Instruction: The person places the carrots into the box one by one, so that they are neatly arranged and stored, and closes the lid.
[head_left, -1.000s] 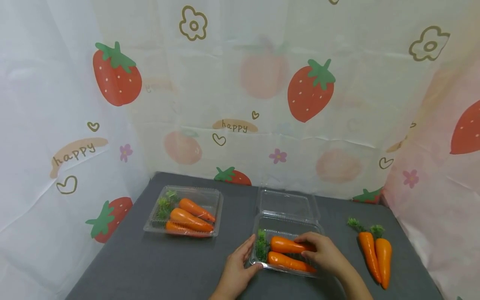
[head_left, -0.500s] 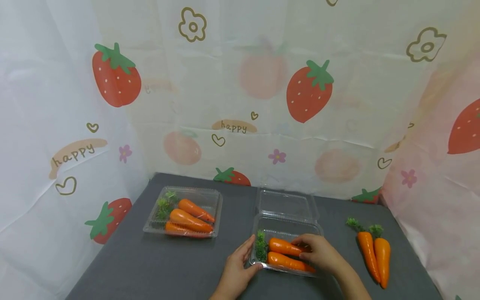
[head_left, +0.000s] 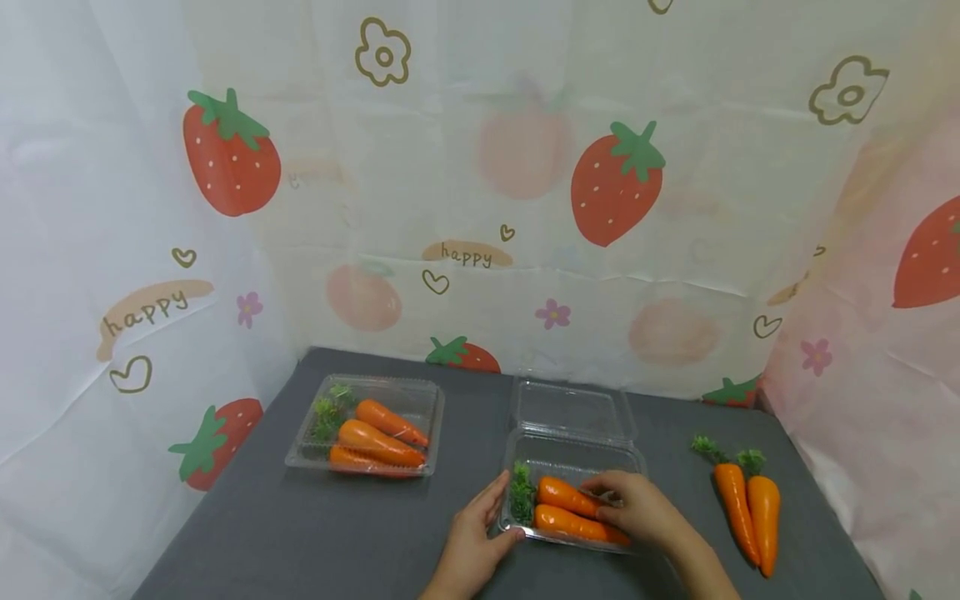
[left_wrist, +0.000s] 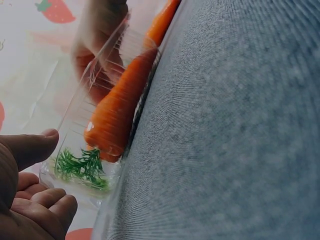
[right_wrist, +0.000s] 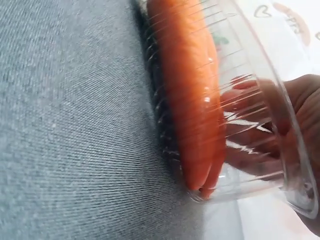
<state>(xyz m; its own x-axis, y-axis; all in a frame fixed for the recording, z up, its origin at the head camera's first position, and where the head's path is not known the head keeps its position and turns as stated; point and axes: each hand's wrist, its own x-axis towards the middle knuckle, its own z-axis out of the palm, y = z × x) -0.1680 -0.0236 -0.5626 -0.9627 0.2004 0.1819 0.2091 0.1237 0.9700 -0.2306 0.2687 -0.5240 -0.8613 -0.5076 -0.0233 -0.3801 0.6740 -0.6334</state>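
A clear plastic clamshell box (head_left: pixel 570 450) stands with its lid folded back. Two orange carrots (head_left: pixel 573 523) lie side by side in it, their green tops (head_left: pixel 521 492) at its left end. My left hand (head_left: pixel 472 533) holds the box's front left corner, thumb at the front and fingers along the left side. In the left wrist view its thumb (left_wrist: pixel 35 147) and curled fingers lie about that corner. My right hand (head_left: pixel 637 504) reaches inside and grips the narrow end of the rear carrot (head_left: pixel 564 495). In the right wrist view its fingers (right_wrist: pixel 250 130) show through the ribbed wall.
At the left, another clear box (head_left: pixel 431 400) holds several carrots (head_left: pixel 382 440) under its lid. Two loose carrots (head_left: pixel 765 521) lie on the grey table (head_left: pixel 360 533) at the right. A strawberry-print curtain (head_left: pixel 450 167) surrounds the table's back and sides.
The narrow end of the rear carrot has shifted toward the front carrot, and my right hand has moved slightly left with it. My left hand has stayed at the box corner.
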